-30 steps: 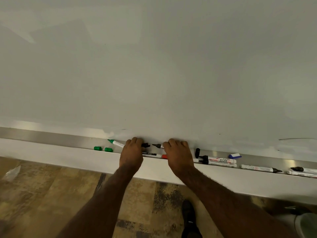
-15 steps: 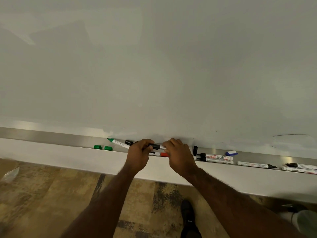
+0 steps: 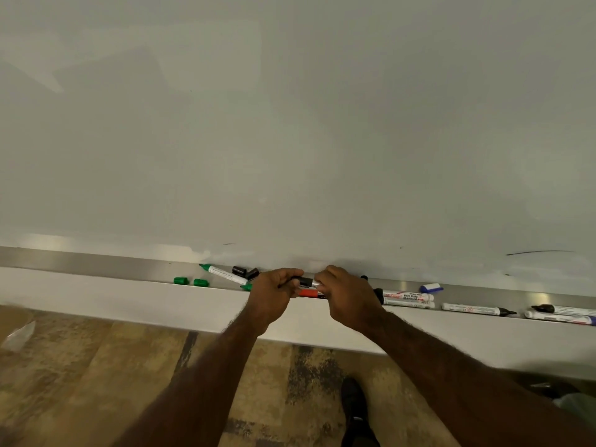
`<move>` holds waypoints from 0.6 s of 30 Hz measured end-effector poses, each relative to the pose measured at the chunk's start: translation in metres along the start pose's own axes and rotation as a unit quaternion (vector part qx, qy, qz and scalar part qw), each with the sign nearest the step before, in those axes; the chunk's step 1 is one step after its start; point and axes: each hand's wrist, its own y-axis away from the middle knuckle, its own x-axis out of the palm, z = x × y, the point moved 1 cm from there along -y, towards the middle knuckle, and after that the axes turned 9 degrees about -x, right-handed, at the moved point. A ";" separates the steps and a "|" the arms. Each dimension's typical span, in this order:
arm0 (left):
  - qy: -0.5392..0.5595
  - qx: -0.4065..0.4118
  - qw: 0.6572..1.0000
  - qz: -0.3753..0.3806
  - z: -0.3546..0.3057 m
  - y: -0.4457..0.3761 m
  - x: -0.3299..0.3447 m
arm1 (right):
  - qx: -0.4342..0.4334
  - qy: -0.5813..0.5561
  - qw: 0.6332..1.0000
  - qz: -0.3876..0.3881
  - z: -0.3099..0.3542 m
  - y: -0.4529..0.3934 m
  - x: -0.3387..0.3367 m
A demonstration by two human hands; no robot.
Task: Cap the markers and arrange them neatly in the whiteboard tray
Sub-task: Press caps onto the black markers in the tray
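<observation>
You brought your left hand (image 3: 272,293) and right hand (image 3: 346,293) together above the tray (image 3: 96,264). The black cap (image 3: 301,281) in your left grip met the marker held by your right hand, and the gap closed.

A black marker (image 3: 305,281) is held level between both hands above the tray (image 3: 96,264), probably capped. Uncapped green marker (image 3: 224,274), two green caps (image 3: 190,281) lie left.
</observation>
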 end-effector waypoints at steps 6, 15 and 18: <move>-0.052 0.004 0.997 -0.054 -0.002 -0.012 -0.006 | 0.046 0.018 0.996 -0.069 -0.010 -0.001 0.001; -0.057 -0.026 0.991 -0.117 0.016 -0.026 -0.030 | 0.116 0.095 0.986 -0.078 -0.030 0.022 -0.001; -0.147 0.012 0.983 -0.110 0.011 -0.026 -0.021 | 0.102 0.121 0.987 -0.028 -0.029 0.019 0.001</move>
